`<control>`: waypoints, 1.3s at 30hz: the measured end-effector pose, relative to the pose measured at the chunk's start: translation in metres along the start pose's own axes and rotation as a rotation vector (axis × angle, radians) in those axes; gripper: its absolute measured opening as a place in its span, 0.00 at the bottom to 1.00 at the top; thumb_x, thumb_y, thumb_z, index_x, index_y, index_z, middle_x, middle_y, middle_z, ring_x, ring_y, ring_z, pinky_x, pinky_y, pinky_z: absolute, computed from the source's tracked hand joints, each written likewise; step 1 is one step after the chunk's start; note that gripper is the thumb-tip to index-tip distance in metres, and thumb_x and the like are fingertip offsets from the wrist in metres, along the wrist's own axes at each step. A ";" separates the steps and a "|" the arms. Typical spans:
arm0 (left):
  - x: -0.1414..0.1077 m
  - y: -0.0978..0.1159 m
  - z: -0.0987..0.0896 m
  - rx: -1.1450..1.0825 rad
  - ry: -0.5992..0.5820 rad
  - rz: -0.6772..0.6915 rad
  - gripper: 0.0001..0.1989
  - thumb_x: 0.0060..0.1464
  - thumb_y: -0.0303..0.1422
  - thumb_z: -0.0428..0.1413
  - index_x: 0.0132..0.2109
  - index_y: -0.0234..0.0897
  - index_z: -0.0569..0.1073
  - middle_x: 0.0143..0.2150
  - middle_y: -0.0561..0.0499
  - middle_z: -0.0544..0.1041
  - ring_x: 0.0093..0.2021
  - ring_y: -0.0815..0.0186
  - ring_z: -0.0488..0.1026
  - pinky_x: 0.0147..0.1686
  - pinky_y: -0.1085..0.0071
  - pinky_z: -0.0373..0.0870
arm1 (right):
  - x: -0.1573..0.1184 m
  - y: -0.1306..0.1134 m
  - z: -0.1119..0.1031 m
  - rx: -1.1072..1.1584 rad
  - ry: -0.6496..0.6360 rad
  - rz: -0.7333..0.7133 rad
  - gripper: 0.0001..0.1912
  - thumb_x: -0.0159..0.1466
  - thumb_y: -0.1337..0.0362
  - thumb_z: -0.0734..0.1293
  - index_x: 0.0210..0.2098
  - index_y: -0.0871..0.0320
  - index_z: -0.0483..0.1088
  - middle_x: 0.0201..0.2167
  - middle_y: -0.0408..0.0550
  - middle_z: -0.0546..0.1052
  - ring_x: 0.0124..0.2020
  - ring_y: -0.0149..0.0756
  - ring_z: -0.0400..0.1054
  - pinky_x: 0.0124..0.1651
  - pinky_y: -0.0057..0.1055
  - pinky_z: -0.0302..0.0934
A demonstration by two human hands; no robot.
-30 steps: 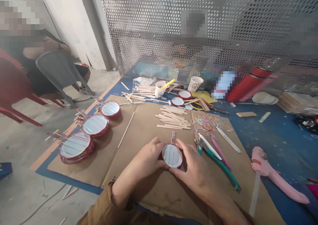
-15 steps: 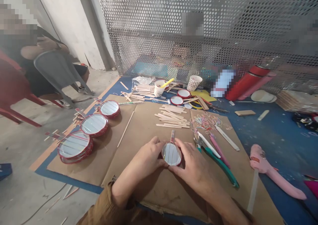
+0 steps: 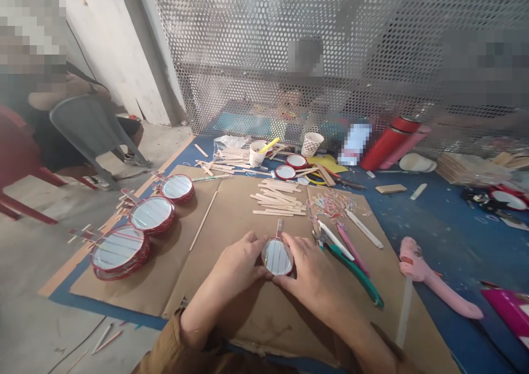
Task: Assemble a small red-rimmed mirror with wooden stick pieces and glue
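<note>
A small round toy drum (image 3: 277, 256) with a red rim, a clear face and lengthwise strings sits on brown cardboard (image 3: 264, 321), a wooden stick rising from its far edge. My left hand (image 3: 235, 259) presses its left side, and my right hand (image 3: 309, 272) clasps its right side. Just right of my right hand lie green-handled pliers (image 3: 355, 270) and a pink-handled tool (image 3: 351, 247). Several wooden craft sticks (image 3: 278, 200) are piled beyond the drum. My fingers hide part of the rim.
Several larger red-rimmed drums (image 3: 151, 215) stand at the left of the cardboard. Cups (image 3: 312, 144), rubber bands (image 3: 333, 204) and a pink glue gun (image 3: 425, 275) lie on the blue mat (image 3: 446, 236). A seated person (image 3: 53, 115) is at far left, before a perforated metal screen (image 3: 289, 43).
The whole view has shifted, with everything sliding left in the picture. My hands stay on the drum, and their grip looks unchanged.
</note>
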State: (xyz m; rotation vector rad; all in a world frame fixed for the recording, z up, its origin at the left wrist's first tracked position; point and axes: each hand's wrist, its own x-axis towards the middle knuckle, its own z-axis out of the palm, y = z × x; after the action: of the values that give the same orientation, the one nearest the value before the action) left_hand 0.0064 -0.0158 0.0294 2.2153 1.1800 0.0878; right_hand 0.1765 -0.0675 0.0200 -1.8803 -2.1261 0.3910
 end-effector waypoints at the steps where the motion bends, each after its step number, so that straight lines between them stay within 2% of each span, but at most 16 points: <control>1: 0.000 0.000 -0.001 0.034 -0.004 -0.013 0.28 0.48 0.35 0.61 0.56 0.45 0.66 0.41 0.49 0.71 0.40 0.56 0.74 0.38 0.67 0.69 | 0.000 -0.001 -0.001 -0.006 -0.011 0.011 0.33 0.53 0.59 0.71 0.55 0.62 0.61 0.47 0.56 0.72 0.49 0.51 0.64 0.50 0.45 0.60; 6: -0.001 0.001 -0.002 0.095 0.000 -0.027 0.29 0.48 0.39 0.60 0.58 0.50 0.64 0.42 0.50 0.72 0.41 0.56 0.75 0.38 0.69 0.69 | 0.002 -0.007 -0.007 -0.044 -0.039 0.040 0.32 0.54 0.59 0.71 0.55 0.62 0.62 0.46 0.56 0.72 0.49 0.50 0.64 0.49 0.43 0.59; 11: -0.002 0.004 -0.004 0.115 0.004 -0.050 0.27 0.49 0.40 0.60 0.57 0.49 0.66 0.42 0.50 0.73 0.42 0.56 0.76 0.37 0.69 0.69 | 0.001 -0.009 -0.009 -0.091 -0.042 0.011 0.27 0.54 0.57 0.71 0.51 0.60 0.65 0.44 0.54 0.72 0.48 0.50 0.64 0.47 0.41 0.58; 16: -0.004 0.002 -0.004 0.120 0.029 -0.016 0.29 0.48 0.41 0.60 0.58 0.49 0.64 0.43 0.49 0.73 0.43 0.55 0.75 0.39 0.68 0.69 | 0.001 -0.004 -0.003 -0.088 -0.016 0.006 0.32 0.54 0.56 0.71 0.54 0.62 0.62 0.45 0.56 0.72 0.48 0.51 0.63 0.48 0.43 0.58; 20: -0.006 0.000 -0.001 0.117 0.054 0.005 0.32 0.48 0.41 0.60 0.60 0.48 0.62 0.46 0.48 0.73 0.45 0.55 0.75 0.41 0.67 0.70 | 0.000 0.000 -0.001 -0.019 0.007 -0.004 0.34 0.52 0.59 0.71 0.56 0.59 0.60 0.47 0.54 0.71 0.49 0.50 0.63 0.50 0.43 0.58; 27: -0.004 -0.007 0.004 -0.002 0.120 0.055 0.35 0.45 0.40 0.62 0.59 0.43 0.61 0.53 0.44 0.72 0.53 0.54 0.70 0.51 0.64 0.66 | -0.003 0.002 -0.001 0.086 0.017 0.003 0.38 0.49 0.61 0.73 0.57 0.60 0.58 0.52 0.55 0.69 0.53 0.50 0.61 0.54 0.45 0.56; 30: -0.004 -0.010 0.005 -0.026 0.144 0.068 0.33 0.46 0.40 0.62 0.59 0.44 0.61 0.54 0.46 0.72 0.53 0.55 0.70 0.49 0.65 0.67 | -0.003 0.003 0.003 0.123 0.057 -0.015 0.37 0.51 0.59 0.73 0.57 0.61 0.58 0.53 0.56 0.68 0.54 0.48 0.60 0.56 0.44 0.55; 34: -0.005 -0.012 0.001 -0.060 0.108 0.114 0.29 0.48 0.40 0.60 0.57 0.48 0.63 0.51 0.50 0.74 0.49 0.57 0.72 0.42 0.69 0.69 | -0.003 0.005 0.006 0.173 0.099 -0.034 0.34 0.54 0.57 0.71 0.57 0.58 0.58 0.52 0.54 0.69 0.53 0.47 0.61 0.54 0.43 0.57; 39: -0.004 -0.008 -0.002 -0.003 0.068 0.073 0.26 0.50 0.39 0.58 0.57 0.48 0.65 0.51 0.49 0.74 0.47 0.57 0.73 0.43 0.68 0.68 | -0.003 0.007 0.009 0.185 0.103 -0.027 0.34 0.53 0.62 0.71 0.57 0.56 0.58 0.50 0.52 0.70 0.52 0.47 0.61 0.53 0.43 0.57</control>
State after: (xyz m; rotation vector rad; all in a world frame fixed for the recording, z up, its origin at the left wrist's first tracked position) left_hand -0.0027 -0.0142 0.0275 2.2688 1.1346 0.1963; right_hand 0.1799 -0.0700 0.0094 -1.7285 -1.9741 0.4582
